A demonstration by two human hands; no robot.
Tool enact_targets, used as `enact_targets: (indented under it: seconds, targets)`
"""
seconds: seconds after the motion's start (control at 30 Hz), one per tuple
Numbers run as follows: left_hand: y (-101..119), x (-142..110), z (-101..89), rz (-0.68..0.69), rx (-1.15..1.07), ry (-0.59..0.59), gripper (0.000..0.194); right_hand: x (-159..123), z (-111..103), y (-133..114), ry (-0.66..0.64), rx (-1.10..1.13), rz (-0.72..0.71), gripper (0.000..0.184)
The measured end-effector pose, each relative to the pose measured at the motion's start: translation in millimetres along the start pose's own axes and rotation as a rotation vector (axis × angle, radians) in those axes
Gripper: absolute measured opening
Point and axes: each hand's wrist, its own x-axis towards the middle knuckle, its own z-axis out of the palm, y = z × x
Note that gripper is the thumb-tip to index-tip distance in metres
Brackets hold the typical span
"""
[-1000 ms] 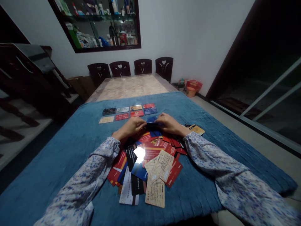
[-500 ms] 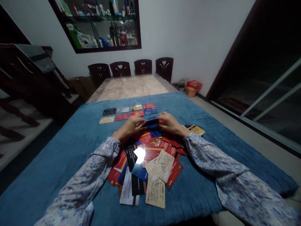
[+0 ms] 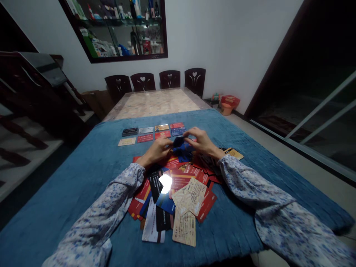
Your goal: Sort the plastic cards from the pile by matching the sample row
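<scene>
A dark card [image 3: 178, 141] is held up between my two hands, above the far side of a loose heap. The fingers of my left hand [image 3: 159, 150] are closed on its left edge. My right hand [image 3: 201, 141] pinches its upper right corner. Blue cards [image 3: 184, 155] lie just below it. Toward me the heap spreads out, with red cards [image 3: 207, 203], a black card [image 3: 163, 219], a white card [image 3: 152, 222] and cream cards [image 3: 184, 228] overlapping. Beyond my hands, cards lie in rows, among them a black card [image 3: 130, 131] and a cream card [image 3: 127, 141].
A blue cloth [image 3: 91, 167] covers the near part of the table, and its bare marbled top [image 3: 158, 102] shows beyond. Several dark chairs [image 3: 170, 79] stand at the far end. On the right, a gold card [image 3: 234, 153] lies beside my wrist.
The dark card has tilted from nearly level to more upright. My right hand has risen slightly and shifted right, its fingers now at the card's upper corner. The heap looks unchanged.
</scene>
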Motion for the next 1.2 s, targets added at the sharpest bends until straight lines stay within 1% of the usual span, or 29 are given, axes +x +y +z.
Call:
enact_targets:
  seconds: [0.13, 0.27, 0.37, 0.57, 0.73, 0.83, 1.07, 1.2]
  targets:
    - [1.7, -0.1, 4.9, -0.02, -0.007, -0.009, 0.014, 1.6, 4.3, -4.0, -0.002, 0.033, 0.026, 0.017]
    - [1.8, -0.1, 5.3, -0.013, -0.006, -0.007, 0.015, 2.8, 6.6, -5.1, 0.007, 0.03, 0.007, 0.015]
    - [1.6, -0.1, 4.3, -0.017, 0.003, 0.04, 0.013, 2.3, 6.3, -4.0, 0.009, -0.017, -0.005, 0.015]
    - [4.0, 1.6, 6.0, -0.015, -0.009, 0.208, 0.014, 0.6, 5.0, -4.2, -0.038, -0.118, -0.006, 0.018]
    - [6.6, 3.9, 8.5, 0.014, -0.004, 0.259, 0.014, 2.9, 4.4, -10.7, -0.057, -0.161, -0.039, 0.019]
    - [6.8, 3.9, 8.5, 0.008, 0.009, 0.271, 0.013, 3.4, 5.7, -11.9, -0.062, -0.154, -0.043, 0.018]
    - [3.1, 0.5, 6.5, -0.033, -0.004, 0.292, 0.012, -5.9, 12.3, 0.9, -0.136, -0.089, 0.021, 0.021]
    - [-0.7, -2.1, 7.0, -0.064, 0.005, 0.31, 0.011, -10.2, 13.8, 6.8, -0.16, -0.085, 0.069, 0.018]
